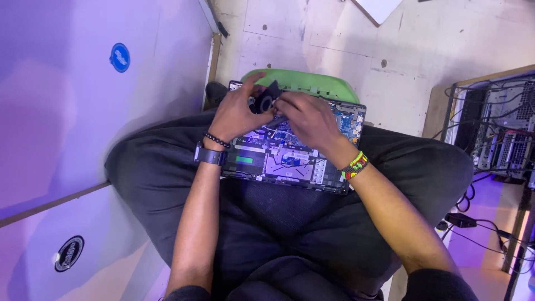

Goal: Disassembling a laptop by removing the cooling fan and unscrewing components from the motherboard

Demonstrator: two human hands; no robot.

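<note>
Resting across the person's lap, the opened laptop (290,159) shows its bare circuit boards and grey panels. At its far edge, the left hand (237,114) pinches a small black round fan (266,100); the right hand (309,120) curls its fingers against the fan too.

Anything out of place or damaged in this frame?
Nothing looks damaged. The opened laptop lies on the person's lap, not on a bench, and both hands hold a small black round part above it.
</note>
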